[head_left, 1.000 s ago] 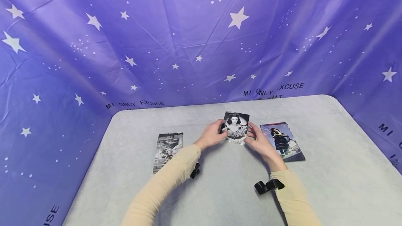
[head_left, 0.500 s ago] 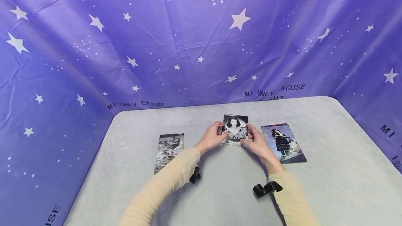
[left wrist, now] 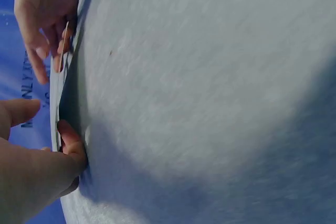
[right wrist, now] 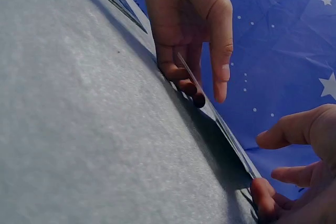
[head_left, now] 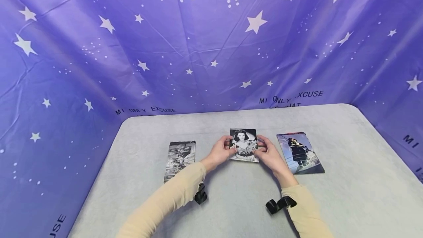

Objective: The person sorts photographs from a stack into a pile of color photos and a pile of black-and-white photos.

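Observation:
A small stack of photo cards (head_left: 243, 142), with a black-and-white portrait in a ruffled dress on top, is between both hands in the head view. My left hand (head_left: 219, 152) holds its left edge and my right hand (head_left: 270, 154) its right edge, thumbs on the upper side. In the left wrist view the photo cards (left wrist: 62, 85) appear edge-on, slightly above the table, with fingertips under them. The right wrist view shows the thin card edge (right wrist: 226, 129) too, tilted, fingers below it and both thumbs apart from its face.
To the left lies a black-and-white photo pile (head_left: 181, 157), partly behind the left sleeve. A colour photo pile (head_left: 300, 153) lies to the right, close to the right hand. The grey table (head_left: 238, 205) ends at a purple star-patterned curtain (head_left: 198, 39).
Both hands have drawn the middle photo cards nearer and slightly left, and the cards have turned a little. The side piles stay on the table; the head view has shifted slightly.

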### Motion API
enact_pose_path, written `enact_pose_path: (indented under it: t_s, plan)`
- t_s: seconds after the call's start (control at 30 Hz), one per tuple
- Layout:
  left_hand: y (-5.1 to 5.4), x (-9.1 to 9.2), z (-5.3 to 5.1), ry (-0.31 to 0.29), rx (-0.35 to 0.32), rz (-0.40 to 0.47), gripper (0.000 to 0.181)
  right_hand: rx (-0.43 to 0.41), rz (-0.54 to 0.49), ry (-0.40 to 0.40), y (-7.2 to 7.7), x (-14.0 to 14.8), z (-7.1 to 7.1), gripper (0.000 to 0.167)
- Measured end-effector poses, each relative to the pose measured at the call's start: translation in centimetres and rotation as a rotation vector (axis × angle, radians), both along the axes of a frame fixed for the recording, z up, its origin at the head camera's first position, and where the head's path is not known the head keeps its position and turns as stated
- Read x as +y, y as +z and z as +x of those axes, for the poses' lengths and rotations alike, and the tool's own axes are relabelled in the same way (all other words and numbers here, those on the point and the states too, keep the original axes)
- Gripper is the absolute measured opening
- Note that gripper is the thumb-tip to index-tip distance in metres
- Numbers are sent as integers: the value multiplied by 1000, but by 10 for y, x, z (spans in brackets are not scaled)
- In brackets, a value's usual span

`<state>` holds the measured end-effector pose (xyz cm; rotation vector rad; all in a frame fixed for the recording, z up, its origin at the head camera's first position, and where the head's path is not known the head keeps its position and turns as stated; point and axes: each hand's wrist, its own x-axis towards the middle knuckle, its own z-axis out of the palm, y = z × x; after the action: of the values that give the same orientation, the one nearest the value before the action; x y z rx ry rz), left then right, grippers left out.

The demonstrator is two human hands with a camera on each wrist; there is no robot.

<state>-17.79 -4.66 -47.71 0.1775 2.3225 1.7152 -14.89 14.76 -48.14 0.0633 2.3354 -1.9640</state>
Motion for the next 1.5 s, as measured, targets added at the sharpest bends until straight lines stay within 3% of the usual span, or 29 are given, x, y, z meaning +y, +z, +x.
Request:
enact_pose_path:
  t_s: [0.17, 0.4, 0.67, 0.97, 1.23, 1.5]
  plan:
    - [-3, -2, 10, -17, 15, -2, 54, 14, -57, 5, -2, -3, 4, 66]
    - [-5, -11, 16, -3, -48, 168, 56, 23, -67, -2, -1, -5, 10, 63]
    - [-10, -27, 22, -56, -50, 304, 52, -35, -97, 37, 0, -8, 14, 61]
    - [-7, -40, 29, -51, -32, 359, 51, -56, -169, 75, 6, -15, 19, 66]
    - [-10, -54, 33, -33, -46, 368, 51, -70, -271, 134, 6, -24, 21, 68]
    - [-6, -74, 31, -103, -94, 384, 56, -49, -281, 141, 6, -38, 23, 65]
